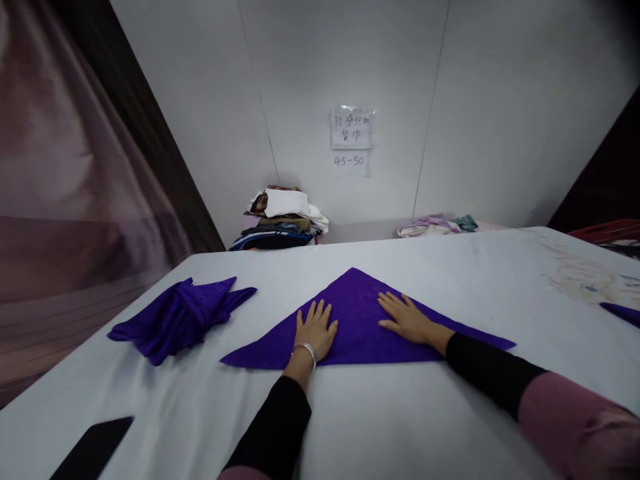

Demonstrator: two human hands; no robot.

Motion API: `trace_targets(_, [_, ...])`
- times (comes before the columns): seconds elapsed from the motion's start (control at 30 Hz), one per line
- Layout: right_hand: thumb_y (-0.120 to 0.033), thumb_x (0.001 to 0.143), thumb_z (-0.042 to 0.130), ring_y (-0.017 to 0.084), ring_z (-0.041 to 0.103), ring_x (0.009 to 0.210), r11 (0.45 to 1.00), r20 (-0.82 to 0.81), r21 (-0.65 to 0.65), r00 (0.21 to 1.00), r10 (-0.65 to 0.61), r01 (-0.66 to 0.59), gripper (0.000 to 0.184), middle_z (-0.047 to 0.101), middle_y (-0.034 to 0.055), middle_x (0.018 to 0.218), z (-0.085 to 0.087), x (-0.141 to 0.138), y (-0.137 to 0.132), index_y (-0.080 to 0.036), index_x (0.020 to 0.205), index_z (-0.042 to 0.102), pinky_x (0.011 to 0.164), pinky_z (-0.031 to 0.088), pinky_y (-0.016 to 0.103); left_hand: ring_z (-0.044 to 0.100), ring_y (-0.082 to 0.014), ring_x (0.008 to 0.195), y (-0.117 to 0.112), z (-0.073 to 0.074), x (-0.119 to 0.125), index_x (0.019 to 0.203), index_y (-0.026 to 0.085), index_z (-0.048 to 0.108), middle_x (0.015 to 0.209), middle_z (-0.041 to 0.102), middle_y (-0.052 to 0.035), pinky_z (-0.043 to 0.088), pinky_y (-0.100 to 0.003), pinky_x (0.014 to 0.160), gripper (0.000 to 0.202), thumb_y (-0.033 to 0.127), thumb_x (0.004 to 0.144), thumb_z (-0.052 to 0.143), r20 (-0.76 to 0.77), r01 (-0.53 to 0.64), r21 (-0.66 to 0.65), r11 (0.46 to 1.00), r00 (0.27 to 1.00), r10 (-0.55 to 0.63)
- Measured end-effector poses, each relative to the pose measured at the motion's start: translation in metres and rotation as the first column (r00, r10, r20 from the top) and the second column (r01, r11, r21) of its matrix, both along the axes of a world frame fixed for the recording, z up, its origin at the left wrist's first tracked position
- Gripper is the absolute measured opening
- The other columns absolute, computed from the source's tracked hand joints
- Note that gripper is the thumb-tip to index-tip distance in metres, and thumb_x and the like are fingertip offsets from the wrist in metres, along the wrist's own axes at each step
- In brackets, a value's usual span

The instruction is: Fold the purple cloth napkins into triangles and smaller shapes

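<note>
A purple cloth napkin (355, 327) lies folded into a triangle on the white-covered table (390, 420), its point facing the wall and its long edge towards me. My left hand (317, 328) rests flat on the napkin left of its middle, fingers spread, a silvery bracelet at the wrist. On the right half, my right hand (404, 317) lies flat too, its fingers pointing up and to the left. Neither hand grips the fabric. To the left sits a crumpled heap of purple cloth (185, 317), apart from the triangle.
A flat black object (93, 450) lies at the table's near left. Beyond the far edge are a stack of folded clothes (280, 223) and a smaller cloth pile (433, 225). Another purple piece (623, 313) shows at the right edge. Handwritten paper signs (352, 140) hang on the wall.
</note>
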State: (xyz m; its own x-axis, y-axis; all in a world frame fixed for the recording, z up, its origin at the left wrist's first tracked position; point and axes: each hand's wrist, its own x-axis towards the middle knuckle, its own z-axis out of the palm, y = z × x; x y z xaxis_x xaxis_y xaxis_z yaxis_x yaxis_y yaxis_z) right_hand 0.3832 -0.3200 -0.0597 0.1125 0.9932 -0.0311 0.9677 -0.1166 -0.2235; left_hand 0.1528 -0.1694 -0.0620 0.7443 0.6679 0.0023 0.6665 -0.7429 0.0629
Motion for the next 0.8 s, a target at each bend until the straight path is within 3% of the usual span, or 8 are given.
trace_targets(0.27, [-0.065,0.086,0.018,0.026,0.012,0.136,0.944,0.115,0.001,0.937,-0.329,0.331,0.072,0.018,0.0060,0.149,-0.025,0.070,-0.105,-0.021,0.144,0.021,0.108,0.011,0.050,0.012,-0.0240,0.137,0.003,-0.001,0.002,0.140,0.022,0.026,0.150,0.021,-0.0030,0.011,-0.055,0.108,0.056,0.047,0.090,0.019,-0.011,0.003,0.001,1.000,1.000,-0.003])
trace_targets(0.43, [-0.063,0.086,0.015,0.028,0.012,0.136,0.847,0.159,-0.023,0.838,-0.521,0.531,0.074,0.019,0.0099,0.149,-0.017,0.079,-0.144,-0.016,0.143,0.023,0.106,0.013,0.054,0.013,-0.0238,0.137,0.003,-0.001,0.002,0.140,0.022,0.028,0.149,0.022,-0.0037,0.012,-0.055,0.108,0.057,0.047,0.090,0.019,-0.002,0.002,0.006,1.000,1.000,-0.002])
trace_targets(0.5, [-0.063,0.086,0.016,0.028,0.012,0.136,0.838,0.154,0.002,0.828,-0.539,0.545,0.075,0.019,0.0116,0.149,-0.004,0.063,-0.138,-0.015,0.143,0.024,0.106,0.012,0.054,0.013,-0.0239,0.137,0.004,0.000,0.003,0.140,0.022,0.028,0.149,0.022,-0.0041,0.011,-0.056,0.107,0.056,0.046,0.090,0.019,-0.007,0.003,0.001,1.000,1.000,-0.003])
trace_targets(0.57, [-0.065,0.085,0.017,0.027,0.009,0.137,0.883,0.119,0.047,0.875,-0.470,0.468,0.076,0.017,0.0111,0.149,0.010,0.032,-0.119,-0.015,0.143,0.023,0.108,0.008,0.051,0.013,-0.0242,0.137,0.005,0.002,0.003,0.140,0.021,0.028,0.149,0.021,-0.0047,0.011,-0.056,0.107,0.056,0.045,0.090,0.020,-0.012,0.005,-0.008,1.000,1.000,-0.005])
trace_targets(0.7, [-0.068,0.085,0.018,0.026,0.006,0.137,0.987,-0.010,0.094,0.992,-0.127,0.128,0.079,0.013,0.0107,0.150,0.024,-0.051,-0.061,-0.015,0.144,0.019,0.109,0.003,0.048,0.016,-0.0254,0.137,0.004,0.011,0.005,0.140,0.021,0.026,0.149,0.021,-0.0073,0.017,-0.056,0.105,0.056,0.045,0.091,0.018,-0.027,-0.007,-0.020,1.000,1.000,0.006])
trace_targets(0.8, [-0.069,0.083,0.020,0.027,0.008,0.137,0.990,-0.068,0.124,0.995,0.074,-0.065,0.083,0.017,0.0146,0.149,0.019,-0.104,-0.025,-0.012,0.143,0.021,0.108,0.002,0.050,0.012,-0.0243,0.137,-0.008,0.019,0.004,0.142,0.022,0.021,0.150,0.016,-0.0062,0.017,-0.055,0.106,0.055,0.044,0.091,0.017,-0.018,0.021,0.003,1.000,1.000,-0.021])
